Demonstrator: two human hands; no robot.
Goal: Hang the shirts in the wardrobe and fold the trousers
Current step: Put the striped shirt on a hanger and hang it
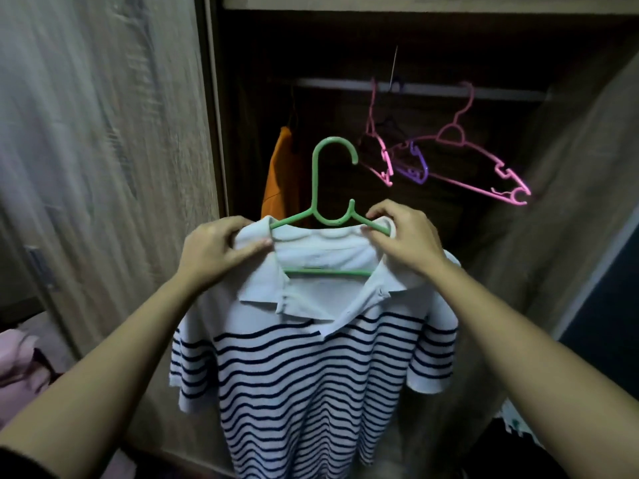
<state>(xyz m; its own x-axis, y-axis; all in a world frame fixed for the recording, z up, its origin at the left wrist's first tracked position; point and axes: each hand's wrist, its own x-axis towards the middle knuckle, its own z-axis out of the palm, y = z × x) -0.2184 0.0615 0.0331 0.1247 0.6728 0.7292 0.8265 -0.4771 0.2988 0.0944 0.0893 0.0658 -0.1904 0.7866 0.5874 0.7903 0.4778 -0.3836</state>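
A white polo shirt (304, 382) with navy stripes hangs full length in front of an open wardrobe (328, 46), draped over a green hanger (315, 174) whose hook stands upright and free, below the rail (449, 91) and not touching it. The left hand (218, 252) pinches the collar and shoulder cloth at the hanger's left arm, thumb pressed on the fabric. The right hand (404, 236) closes thumb and fingers on the collar's other side, over the hanger's right arm. The shirt's placket and lower crossbar show between the 2 hands. A heap of pink cloth (14, 357) lies low at the left edge, beside the wood-grain door (103, 150). Deeper inside, an orange garment (276, 181) hangs at the left of the rail. To its right, 2 empty pink hangers (505, 172) and 1 purple hanger (420, 167) dangle tilted, bunched close together.
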